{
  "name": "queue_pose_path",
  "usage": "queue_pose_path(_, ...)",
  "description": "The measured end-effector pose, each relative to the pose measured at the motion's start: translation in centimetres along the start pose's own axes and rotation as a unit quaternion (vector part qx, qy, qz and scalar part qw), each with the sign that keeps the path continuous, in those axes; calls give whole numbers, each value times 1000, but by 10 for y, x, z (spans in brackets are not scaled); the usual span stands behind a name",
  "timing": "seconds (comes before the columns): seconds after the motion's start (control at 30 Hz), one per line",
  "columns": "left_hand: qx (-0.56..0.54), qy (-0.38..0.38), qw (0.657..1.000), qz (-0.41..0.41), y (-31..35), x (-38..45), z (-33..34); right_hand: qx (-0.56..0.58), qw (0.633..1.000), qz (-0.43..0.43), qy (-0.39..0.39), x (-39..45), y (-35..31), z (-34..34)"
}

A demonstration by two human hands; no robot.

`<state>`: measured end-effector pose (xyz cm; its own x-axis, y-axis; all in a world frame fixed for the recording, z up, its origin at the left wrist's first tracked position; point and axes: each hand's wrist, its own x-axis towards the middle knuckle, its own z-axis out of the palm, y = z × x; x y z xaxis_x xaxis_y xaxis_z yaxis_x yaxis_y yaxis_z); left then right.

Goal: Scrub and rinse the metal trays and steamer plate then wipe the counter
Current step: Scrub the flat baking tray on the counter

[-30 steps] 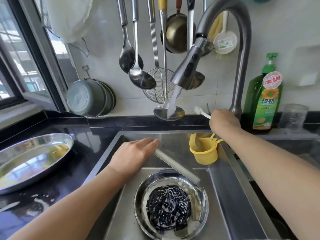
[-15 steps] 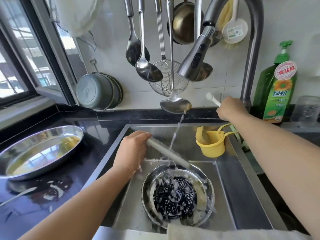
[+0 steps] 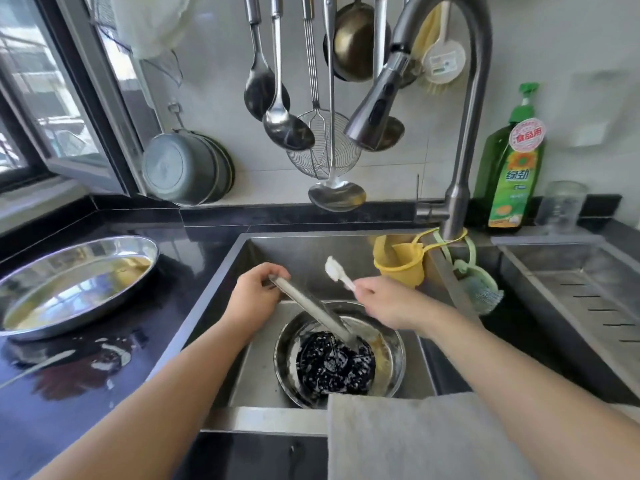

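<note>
A round metal tray [image 3: 393,344] lies in the sink [image 3: 221,306], with a dark, sudsy perforated disc [image 3: 329,368] inside it. My left hand [image 3: 252,299] grips the upper end of a flat metal piece [image 3: 311,306], seen edge-on, which slants down onto the disc. Just to its right, my right hand [image 3: 388,303] holds a small white brush [image 3: 336,270] with the head pointing up and away. An oval metal tray [image 3: 76,282] rests on the wet black counter [image 3: 69,393] to the left. No water runs from the faucet [image 3: 377,105].
A grey cloth [image 3: 415,441] hangs over the sink's front edge. A yellow cup [image 3: 403,270] and a green scrubber [image 3: 483,294] hang at the faucet base. A dish soap bottle [image 3: 512,178] and a jar [image 3: 562,206] stand behind. Ladles hang above; a drain rack [image 3: 581,289] lies at right.
My right hand came down from the faucet base into the sink with the brush. The water stream stopped. My left hand's fingers closed round the metal piece.
</note>
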<state>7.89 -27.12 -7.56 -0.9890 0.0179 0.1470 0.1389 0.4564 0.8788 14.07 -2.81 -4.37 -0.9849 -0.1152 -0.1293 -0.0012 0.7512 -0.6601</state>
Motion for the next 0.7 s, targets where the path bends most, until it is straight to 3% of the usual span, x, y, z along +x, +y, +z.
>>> queue_pose_path(0.07,-130,-10,990,-46,5,-3,9,-25,1000,-19,-4,3,-2,19)
queue_pose_path(0.17,-316,-9,939,-132,17,-9,26,-54,998,-41,2,4,-8,34)
queue_pose_path(0.27,-447,-9,868,-215,23,-14,34,-47,998,-50,10,4,-11,42)
queue_pose_path(0.33,-482,-36,842,-237,18,-13,35,-42,998,-50,6,5,-12,46)
queue_pose_path(0.5,-340,-129,916,-172,25,-26,32,-20,999,-42,14,9,-11,46)
queue_pose_path(0.7,-337,-74,935,-84,38,-29,13,-44,981,-97,164,-8,-6,14)
